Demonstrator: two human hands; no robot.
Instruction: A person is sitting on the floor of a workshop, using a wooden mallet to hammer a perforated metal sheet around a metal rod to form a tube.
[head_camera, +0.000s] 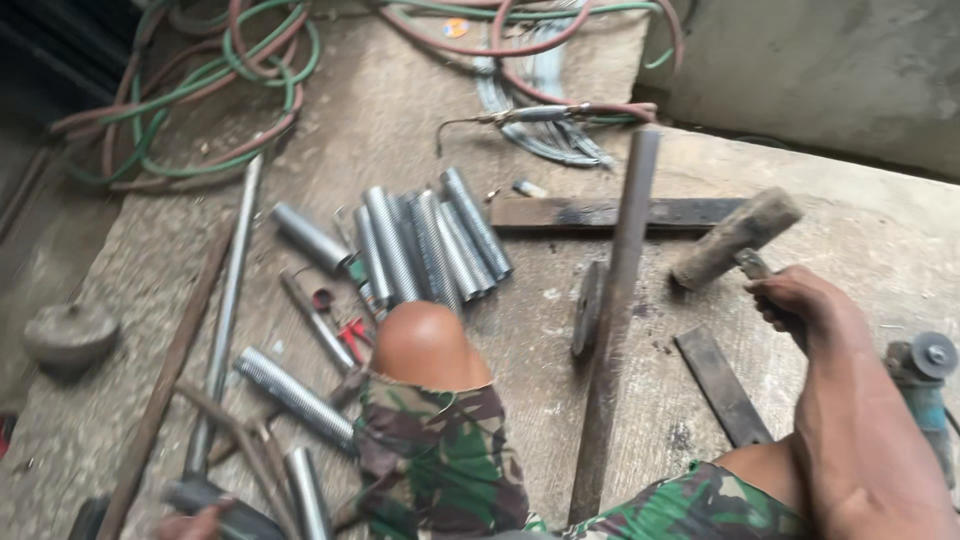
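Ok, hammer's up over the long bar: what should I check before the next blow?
1. Right hand closed on the hammer handle: ok.
2. Long steel bar lying flat on the concrete slab: ok.
3. Round disc sits beside the bar; whether they touch: cannot tell.
4. Bare knee close to the bar, left of it: not ok.
5. Left hand at the bottom edge, far from the bar; what it holds: cannot tell.
6. Angle grinder right beside the right forearm: not ok.
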